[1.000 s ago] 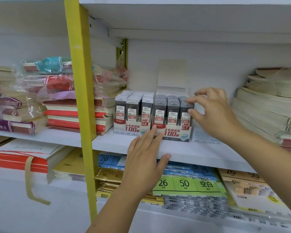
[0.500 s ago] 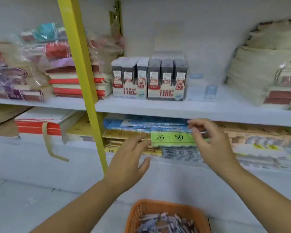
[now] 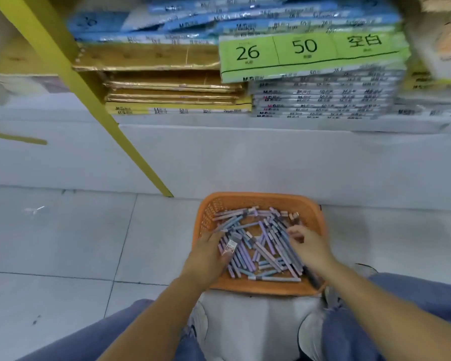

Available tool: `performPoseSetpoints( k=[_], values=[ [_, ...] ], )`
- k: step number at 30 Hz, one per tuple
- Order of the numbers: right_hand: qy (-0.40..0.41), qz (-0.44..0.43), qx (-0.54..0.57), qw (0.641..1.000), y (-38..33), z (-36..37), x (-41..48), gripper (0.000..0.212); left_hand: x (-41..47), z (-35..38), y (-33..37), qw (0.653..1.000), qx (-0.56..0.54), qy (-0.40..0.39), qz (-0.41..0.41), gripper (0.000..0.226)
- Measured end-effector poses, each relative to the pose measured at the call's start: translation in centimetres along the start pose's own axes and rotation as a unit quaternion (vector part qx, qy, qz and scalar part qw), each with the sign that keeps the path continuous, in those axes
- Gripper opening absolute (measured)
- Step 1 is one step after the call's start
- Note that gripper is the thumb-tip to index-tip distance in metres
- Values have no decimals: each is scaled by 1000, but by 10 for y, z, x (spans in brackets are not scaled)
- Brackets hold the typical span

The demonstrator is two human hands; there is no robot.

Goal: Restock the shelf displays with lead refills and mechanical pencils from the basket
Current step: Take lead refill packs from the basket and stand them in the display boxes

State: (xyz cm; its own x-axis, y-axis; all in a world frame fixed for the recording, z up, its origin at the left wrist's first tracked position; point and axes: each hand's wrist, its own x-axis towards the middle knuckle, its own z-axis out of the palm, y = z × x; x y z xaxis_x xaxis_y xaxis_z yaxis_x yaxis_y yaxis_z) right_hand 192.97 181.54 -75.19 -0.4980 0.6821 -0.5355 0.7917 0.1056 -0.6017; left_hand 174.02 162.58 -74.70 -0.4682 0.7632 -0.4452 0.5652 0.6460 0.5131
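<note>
An orange basket (image 3: 258,201) stands on the floor in front of my knees, filled with several blue and purple mechanical pencils (image 3: 266,246). My left hand (image 3: 206,259) reaches into its left side. A small grey lead refill case (image 3: 230,247) with a white label sits between its thumb and forefinger. My right hand (image 3: 309,247) is over the right side of the pile, fingertips touching the pencils and holding nothing that I can see. The lead refill displays on the upper shelf are out of view.
The yellow shelf post (image 3: 94,100) slants down to the floor left of the basket. Stacks of wrapped paper packs (image 3: 310,53) fill the bottom shelf above a white base panel (image 3: 245,157). Grey floor tiles (image 3: 63,243) lie to the left.
My view has dropped from the shelf to the basket on the floor. Both hands came down from the shelf edge into the basket, and the left one now pinches a lead refill case.
</note>
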Motion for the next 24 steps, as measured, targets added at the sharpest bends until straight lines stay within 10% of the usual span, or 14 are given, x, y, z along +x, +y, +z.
performPoseSetpoints(
  k=[16,24],
  values=[
    [-109,61,19,992,24,35,24,29,58,66,-11,975,-149,-30,-163,49],
    [1,32,111,993,23,-3,6,18,40,50,1,953,-260,-57,-144,16]
  ],
)
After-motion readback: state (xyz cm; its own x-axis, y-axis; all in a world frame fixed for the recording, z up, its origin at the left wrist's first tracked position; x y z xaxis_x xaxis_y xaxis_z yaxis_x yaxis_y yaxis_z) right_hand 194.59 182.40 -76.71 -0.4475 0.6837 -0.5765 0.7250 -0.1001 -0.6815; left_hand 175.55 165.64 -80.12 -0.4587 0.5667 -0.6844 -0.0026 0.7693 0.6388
